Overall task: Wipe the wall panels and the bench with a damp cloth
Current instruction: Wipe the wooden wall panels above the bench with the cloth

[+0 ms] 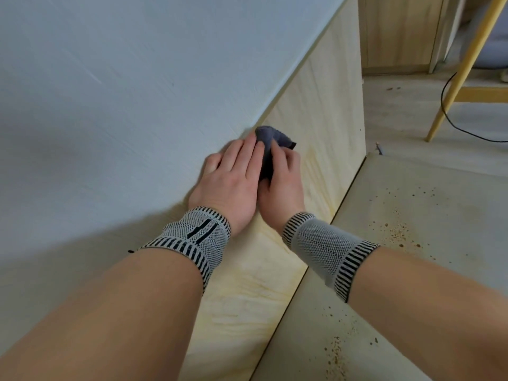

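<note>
Grey cloth [266,149] lies bunched against the pale wood wall panel [316,138], just below the white wall's [110,92] edge; left hand [231,182] presses it with straight, close-set fingers; right hand [283,182] curls round it; bench [412,215] lies right of the panel.

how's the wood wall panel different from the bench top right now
The wall panel stands upright with yellowish streaks along its grain; the bench lies flat and looks paler. The bench is dotted with brown crumbs or specks, which the wall panel lacks. Both hands, left hand and right hand, hold the dark cloth at the panel, while nothing touches the bench. Both are light-coloured surfaces meeting along one edge.
</note>
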